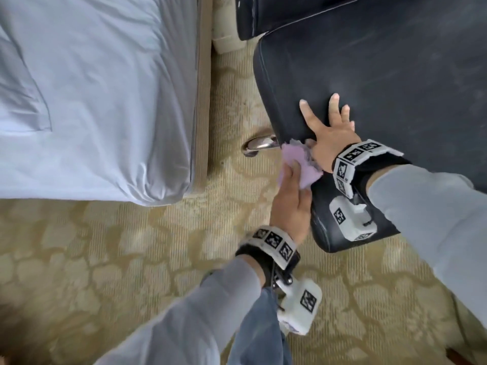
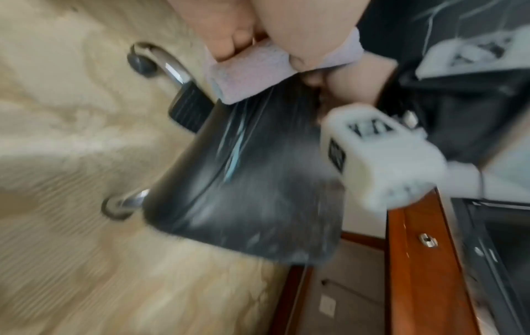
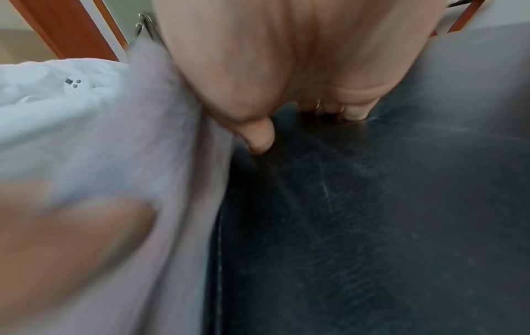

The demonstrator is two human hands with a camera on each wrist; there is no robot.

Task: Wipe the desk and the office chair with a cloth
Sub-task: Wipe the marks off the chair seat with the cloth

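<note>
The black office chair seat [image 1: 382, 75] fills the upper right of the head view. My left hand [image 1: 291, 196] grips a lilac cloth [image 1: 308, 172] and holds it against the seat's left edge. The left wrist view shows my fingers [image 2: 229, 38] curled round the folded cloth [image 2: 252, 74] above the seat's side [image 2: 249, 181]. My right hand [image 1: 326, 122] lies flat on the seat with its fingers spread, its heel touching the cloth. In the right wrist view the palm [image 3: 286, 56] presses the dark seat [image 3: 373, 204], with the cloth [image 3: 172, 158] just left of it.
A bed with white sheets [image 1: 92, 88] stands close on the left, with a strip of patterned carpet [image 1: 158, 259] between it and the chair. A chrome chair leg with a caster [image 1: 259, 144] sticks out below the seat. Reddish wooden furniture [image 2: 416, 260] stands behind the chair.
</note>
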